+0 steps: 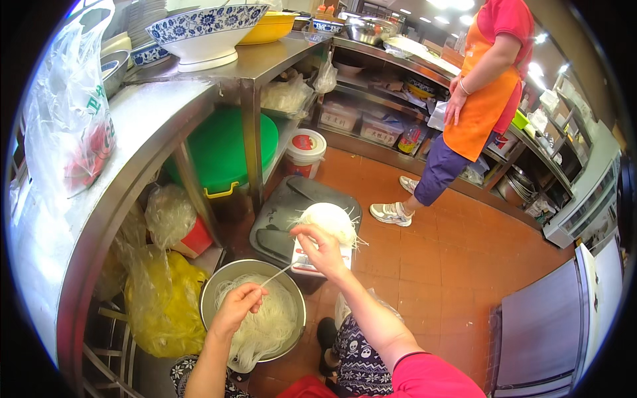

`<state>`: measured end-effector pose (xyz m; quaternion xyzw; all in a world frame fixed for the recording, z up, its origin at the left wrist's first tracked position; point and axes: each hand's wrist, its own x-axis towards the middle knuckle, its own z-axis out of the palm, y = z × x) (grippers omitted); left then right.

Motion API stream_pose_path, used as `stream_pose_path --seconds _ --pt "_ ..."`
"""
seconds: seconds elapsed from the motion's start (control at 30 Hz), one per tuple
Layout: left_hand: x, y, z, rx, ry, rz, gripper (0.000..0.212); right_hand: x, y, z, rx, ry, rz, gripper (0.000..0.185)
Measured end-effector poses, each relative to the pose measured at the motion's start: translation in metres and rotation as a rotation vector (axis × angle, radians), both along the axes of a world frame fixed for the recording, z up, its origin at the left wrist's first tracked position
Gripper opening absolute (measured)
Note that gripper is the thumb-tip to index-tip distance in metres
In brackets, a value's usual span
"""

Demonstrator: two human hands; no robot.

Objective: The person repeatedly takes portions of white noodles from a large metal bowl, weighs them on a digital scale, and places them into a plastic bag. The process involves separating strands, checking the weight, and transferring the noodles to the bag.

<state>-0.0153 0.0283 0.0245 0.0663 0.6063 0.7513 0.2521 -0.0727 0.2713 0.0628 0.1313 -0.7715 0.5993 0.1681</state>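
My left hand pinches one end of a thin pale strand, above a large metal pot. White thin noodles lie in the pot, some draped toward its near rim. The strand slants up to my right hand, whose fingers are curled over a white kitchen scale. Whether those fingers grip the strand is not clear. A rounded mound of white noodles rests on the scale, loose ends sticking out, just beyond my right fingers. The scale stands on a dark plastic bin lid.
A steel counter with a blue-and-white bowl runs along the left. Below are a green lid and a yellow bag. A white bucket stands behind the bin. A person in an orange apron stands at right.
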Motion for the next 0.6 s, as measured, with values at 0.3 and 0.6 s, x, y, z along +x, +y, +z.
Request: stream_pose_path --seconds 0.3,0.6 --pt "-0.002 0.0 0.01 -0.048 0.058 -0.01 0.021 -0.018 0.035 -0.004 0.129 -0.033 -0.22 0.015" --pt "0.001 0.003 0.007 0.003 0.015 -0.035 0.018 -0.032 0.08 -0.004 -0.366 0.043 -0.272 0.013"
